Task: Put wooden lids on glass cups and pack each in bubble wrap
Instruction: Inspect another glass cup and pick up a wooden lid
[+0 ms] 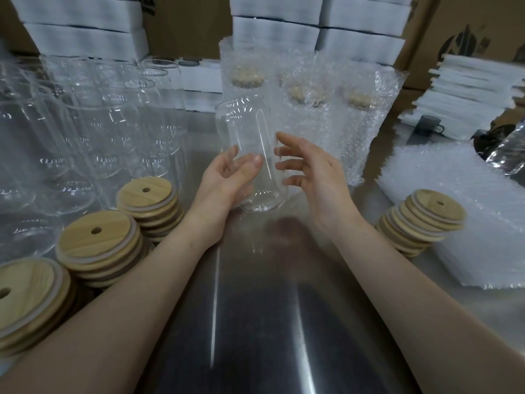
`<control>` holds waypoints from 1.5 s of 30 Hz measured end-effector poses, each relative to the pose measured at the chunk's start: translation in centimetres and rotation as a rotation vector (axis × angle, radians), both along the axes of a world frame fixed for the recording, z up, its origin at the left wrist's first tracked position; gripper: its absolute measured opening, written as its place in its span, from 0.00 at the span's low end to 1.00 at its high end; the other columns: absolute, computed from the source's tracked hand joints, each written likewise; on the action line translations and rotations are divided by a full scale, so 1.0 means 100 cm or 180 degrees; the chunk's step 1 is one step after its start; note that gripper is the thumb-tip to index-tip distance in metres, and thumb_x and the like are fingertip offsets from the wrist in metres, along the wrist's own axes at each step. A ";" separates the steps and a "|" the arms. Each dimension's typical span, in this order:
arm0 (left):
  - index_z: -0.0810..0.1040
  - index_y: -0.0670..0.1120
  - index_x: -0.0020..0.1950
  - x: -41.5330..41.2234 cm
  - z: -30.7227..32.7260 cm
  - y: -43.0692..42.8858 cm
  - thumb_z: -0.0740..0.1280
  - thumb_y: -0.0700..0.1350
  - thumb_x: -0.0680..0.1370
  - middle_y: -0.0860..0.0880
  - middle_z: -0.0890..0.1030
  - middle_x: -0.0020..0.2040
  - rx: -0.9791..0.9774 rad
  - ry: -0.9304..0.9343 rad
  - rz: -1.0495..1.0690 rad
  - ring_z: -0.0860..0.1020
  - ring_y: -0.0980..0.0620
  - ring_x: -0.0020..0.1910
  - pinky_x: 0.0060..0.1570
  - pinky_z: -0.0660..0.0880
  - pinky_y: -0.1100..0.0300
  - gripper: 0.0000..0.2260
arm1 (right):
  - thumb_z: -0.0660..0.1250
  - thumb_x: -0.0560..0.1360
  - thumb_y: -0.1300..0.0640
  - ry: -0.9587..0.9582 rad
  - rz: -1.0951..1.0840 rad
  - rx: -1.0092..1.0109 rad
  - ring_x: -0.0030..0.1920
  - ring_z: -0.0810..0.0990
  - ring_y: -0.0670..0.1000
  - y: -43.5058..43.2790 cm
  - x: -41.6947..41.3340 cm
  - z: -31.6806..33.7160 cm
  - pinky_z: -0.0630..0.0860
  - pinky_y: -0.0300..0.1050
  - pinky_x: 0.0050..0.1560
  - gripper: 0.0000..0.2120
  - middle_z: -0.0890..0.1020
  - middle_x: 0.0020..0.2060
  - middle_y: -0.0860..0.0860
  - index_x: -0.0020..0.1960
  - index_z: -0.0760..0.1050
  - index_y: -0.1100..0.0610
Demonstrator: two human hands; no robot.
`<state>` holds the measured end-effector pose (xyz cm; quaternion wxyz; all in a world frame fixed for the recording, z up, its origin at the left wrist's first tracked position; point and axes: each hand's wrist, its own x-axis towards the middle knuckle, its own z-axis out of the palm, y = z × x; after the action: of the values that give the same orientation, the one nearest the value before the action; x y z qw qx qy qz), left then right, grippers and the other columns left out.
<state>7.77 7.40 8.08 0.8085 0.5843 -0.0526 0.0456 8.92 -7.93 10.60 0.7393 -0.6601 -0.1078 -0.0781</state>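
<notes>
At centre frame, your left hand (227,180) curls its fingers round the lidless glass cup (247,137) over the worktop (270,294). Your right hand (312,172) is just beside it, fingers spread, probably free for the wooden lids (436,206).

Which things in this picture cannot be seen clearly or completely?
Head view throughout:
- Wrapped cups: their wrapping blurs what is inside.
- Lid stack, lower left: cut off by the frame edge.
- Dark object, far right: too small to identify.
- Right hand: contact with glass cup unclear.
</notes>
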 end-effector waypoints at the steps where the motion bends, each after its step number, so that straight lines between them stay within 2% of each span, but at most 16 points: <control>1: 0.64 0.42 0.75 0.000 0.000 -0.001 0.71 0.50 0.69 0.47 0.80 0.64 -0.0052 0.0009 -0.0102 0.80 0.50 0.61 0.64 0.76 0.49 0.37 | 0.61 0.80 0.53 -0.0005 0.0055 0.0075 0.48 0.80 0.51 0.000 0.000 0.000 0.78 0.46 0.47 0.13 0.83 0.47 0.52 0.51 0.85 0.51; 4: 0.68 0.42 0.71 0.000 -0.001 -0.001 0.71 0.47 0.70 0.48 0.82 0.58 -0.0341 0.0020 -0.0321 0.82 0.48 0.58 0.58 0.79 0.51 0.31 | 0.59 0.82 0.56 0.0033 0.0199 0.0390 0.52 0.81 0.54 0.002 -0.002 0.001 0.79 0.53 0.58 0.15 0.84 0.45 0.53 0.48 0.85 0.55; 6: 0.74 0.44 0.62 0.002 -0.001 0.000 0.70 0.46 0.71 0.47 0.83 0.53 -0.0500 0.0016 -0.0442 0.82 0.47 0.55 0.56 0.80 0.51 0.20 | 0.59 0.82 0.58 0.0069 0.0246 0.0554 0.53 0.81 0.54 0.002 -0.002 0.002 0.78 0.55 0.59 0.15 0.85 0.45 0.53 0.46 0.84 0.57; 8: 0.77 0.45 0.56 0.003 0.000 0.001 0.69 0.50 0.72 0.45 0.83 0.52 -0.0645 0.0092 -0.0624 0.82 0.47 0.53 0.57 0.79 0.49 0.15 | 0.59 0.81 0.59 0.0105 0.0295 0.0704 0.52 0.81 0.55 0.001 -0.002 0.003 0.78 0.55 0.60 0.15 0.84 0.45 0.54 0.46 0.83 0.59; 12: 0.74 0.40 0.58 0.002 0.003 0.005 0.67 0.60 0.73 0.42 0.85 0.52 -0.1121 0.0479 -0.0936 0.83 0.46 0.54 0.51 0.82 0.52 0.26 | 0.60 0.81 0.63 0.0122 0.0310 0.0768 0.53 0.83 0.57 0.000 -0.003 0.005 0.77 0.55 0.61 0.12 0.84 0.46 0.57 0.48 0.82 0.62; 16: 0.73 0.34 0.62 0.000 0.006 0.006 0.69 0.64 0.69 0.37 0.80 0.59 -0.1689 0.0713 -0.1138 0.74 0.40 0.68 0.63 0.74 0.50 0.36 | 0.59 0.80 0.66 -0.0162 0.0226 0.0494 0.60 0.80 0.62 0.004 -0.007 0.003 0.75 0.60 0.65 0.12 0.83 0.51 0.60 0.48 0.81 0.63; 19: 0.68 0.34 0.70 0.001 0.007 0.008 0.66 0.67 0.68 0.36 0.76 0.66 -0.1808 0.0834 -0.1179 0.79 0.41 0.63 0.55 0.81 0.51 0.44 | 0.62 0.76 0.63 -0.0496 0.0301 0.0210 0.58 0.81 0.53 0.009 -0.013 0.005 0.75 0.56 0.66 0.09 0.84 0.51 0.55 0.50 0.81 0.59; 21: 0.69 0.37 0.72 0.002 0.006 0.010 0.62 0.70 0.71 0.37 0.76 0.67 -0.1792 0.0833 -0.1247 0.80 0.42 0.61 0.54 0.81 0.50 0.43 | 0.62 0.73 0.62 -0.0713 0.0341 -0.0092 0.57 0.81 0.45 0.010 -0.017 0.006 0.76 0.47 0.64 0.13 0.83 0.52 0.50 0.55 0.80 0.58; 23: 0.72 0.40 0.71 0.003 0.005 0.011 0.55 0.72 0.75 0.39 0.78 0.66 -0.1716 0.0807 -0.1248 0.79 0.42 0.63 0.59 0.78 0.48 0.40 | 0.61 0.72 0.65 -0.0899 0.0360 -0.0464 0.58 0.81 0.47 0.011 -0.019 0.005 0.76 0.44 0.63 0.18 0.81 0.56 0.50 0.60 0.77 0.55; 25: 0.74 0.42 0.69 0.003 0.004 0.011 0.52 0.73 0.76 0.38 0.77 0.67 -0.1692 0.0805 -0.1277 0.77 0.40 0.65 0.63 0.76 0.45 0.40 | 0.58 0.70 0.68 -0.1006 0.0441 -0.0706 0.62 0.79 0.55 0.011 -0.019 0.003 0.74 0.54 0.67 0.24 0.79 0.61 0.52 0.61 0.75 0.51; 27: 0.74 0.42 0.69 0.003 0.004 0.011 0.52 0.74 0.75 0.38 0.76 0.68 -0.1735 0.0806 -0.1338 0.77 0.39 0.66 0.63 0.75 0.44 0.40 | 0.57 0.67 0.69 -0.1020 0.0530 -0.0789 0.67 0.75 0.56 0.012 -0.018 0.001 0.70 0.61 0.69 0.29 0.78 0.65 0.53 0.62 0.74 0.46; 34: 0.73 0.42 0.71 0.002 0.002 0.012 0.53 0.75 0.75 0.36 0.76 0.67 -0.1810 0.0788 -0.1509 0.77 0.39 0.66 0.57 0.79 0.47 0.41 | 0.56 0.62 0.68 -0.1118 0.0442 -0.1153 0.71 0.70 0.51 0.012 -0.016 -0.001 0.69 0.61 0.70 0.35 0.75 0.68 0.52 0.64 0.72 0.42; 37: 0.74 0.43 0.70 0.004 0.002 0.012 0.52 0.75 0.75 0.37 0.75 0.68 -0.1813 0.0762 -0.1569 0.76 0.40 0.67 0.58 0.79 0.47 0.40 | 0.61 0.65 0.64 -0.1265 0.0362 -0.1385 0.71 0.69 0.47 0.012 -0.018 -0.001 0.70 0.59 0.69 0.32 0.74 0.68 0.49 0.66 0.69 0.42; 40: 0.69 0.45 0.75 0.006 0.002 0.010 0.51 0.74 0.76 0.37 0.71 0.72 -0.1804 0.0707 -0.1676 0.72 0.39 0.70 0.70 0.69 0.45 0.40 | 0.72 0.69 0.58 -0.1520 0.0244 -0.1692 0.70 0.69 0.47 0.013 -0.020 -0.004 0.71 0.57 0.69 0.32 0.72 0.67 0.48 0.71 0.66 0.48; 42: 0.66 0.44 0.76 0.006 0.002 0.008 0.49 0.74 0.77 0.37 0.70 0.73 -0.1808 0.0685 -0.1783 0.71 0.39 0.71 0.69 0.71 0.47 0.41 | 0.77 0.67 0.55 -0.1652 0.0153 -0.1840 0.69 0.69 0.47 0.013 -0.019 -0.005 0.71 0.56 0.68 0.37 0.71 0.65 0.47 0.72 0.64 0.51; 45: 0.64 0.44 0.77 0.003 0.004 0.005 0.46 0.75 0.77 0.38 0.70 0.73 -0.1790 0.0694 -0.1948 0.70 0.40 0.72 0.64 0.73 0.51 0.43 | 0.79 0.65 0.53 -0.1853 -0.0027 -0.1952 0.67 0.70 0.47 0.013 -0.017 -0.004 0.71 0.57 0.66 0.41 0.70 0.63 0.46 0.72 0.62 0.49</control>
<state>8.11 7.89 8.43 0.9134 0.3000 -0.1234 -0.2458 7.19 -6.66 10.16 0.4470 -0.8003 -0.3276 -0.2287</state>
